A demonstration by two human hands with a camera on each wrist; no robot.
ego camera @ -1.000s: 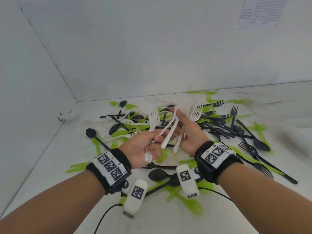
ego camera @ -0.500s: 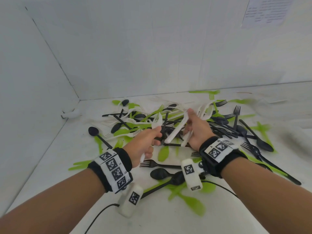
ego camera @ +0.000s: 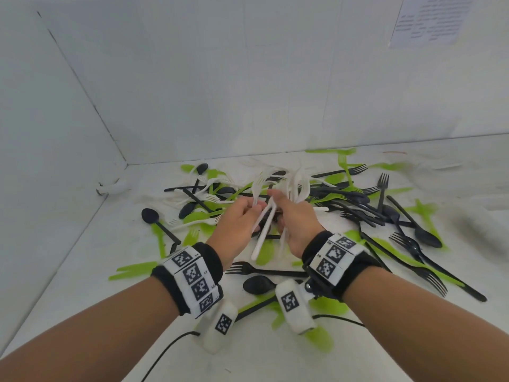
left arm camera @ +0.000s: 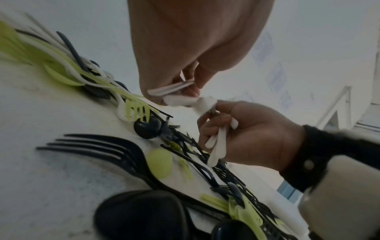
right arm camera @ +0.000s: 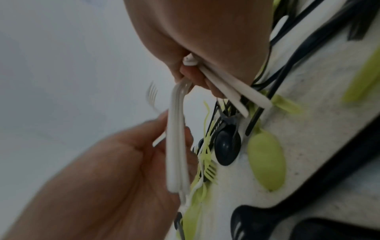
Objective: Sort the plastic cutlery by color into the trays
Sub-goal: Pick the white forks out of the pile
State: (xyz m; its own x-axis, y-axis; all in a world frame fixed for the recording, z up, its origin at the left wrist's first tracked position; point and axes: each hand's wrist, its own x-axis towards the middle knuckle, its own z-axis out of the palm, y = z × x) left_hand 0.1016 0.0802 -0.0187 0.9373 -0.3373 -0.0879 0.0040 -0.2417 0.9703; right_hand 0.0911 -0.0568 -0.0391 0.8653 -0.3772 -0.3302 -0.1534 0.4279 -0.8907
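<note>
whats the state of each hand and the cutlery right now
left hand: grips white cutlery
right hand: grips several white pieces
white cutlery in hands: lifted above the pile, handles pointing down
black cutlery: loose on the table, unsorted
green cutlery: loose on the table, mixed with black

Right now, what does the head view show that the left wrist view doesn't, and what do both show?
Only the head view shows the paper sheet on the wall, both wristbands, and the whole heap of cutlery across the table. Only the left wrist view shows the handle ends of the white cutlery sticking out under the right hand. Both show the left hand and right hand gripping white cutlery above black and green pieces.
</note>
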